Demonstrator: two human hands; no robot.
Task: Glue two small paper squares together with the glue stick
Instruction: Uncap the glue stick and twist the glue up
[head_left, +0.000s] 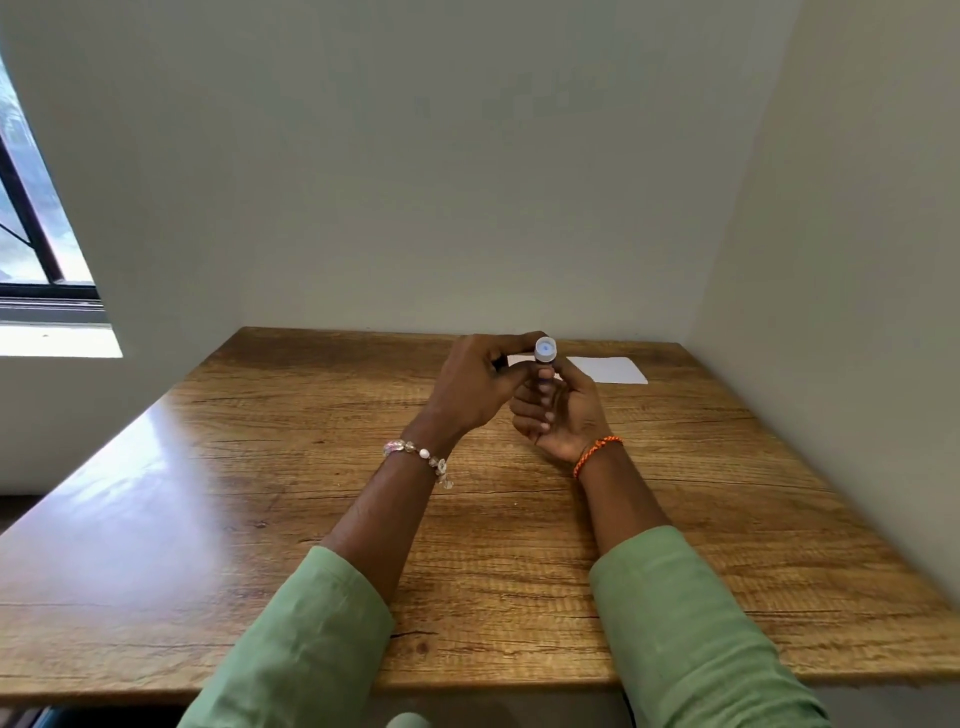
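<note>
**Glue stick held in both hands**

Right hand (558, 410) curls round the glue stick (545, 358); left hand (480, 382) pinches its cap end. One paper (608, 369) lies on the table (260, 467) at 2 o'clock, another (520, 359) peeks out behind

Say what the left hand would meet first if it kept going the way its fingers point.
The glue stick: the left hand already has its fingertips at the stick's white end. Past it lies the right hand, gripping the stick's body.
</note>
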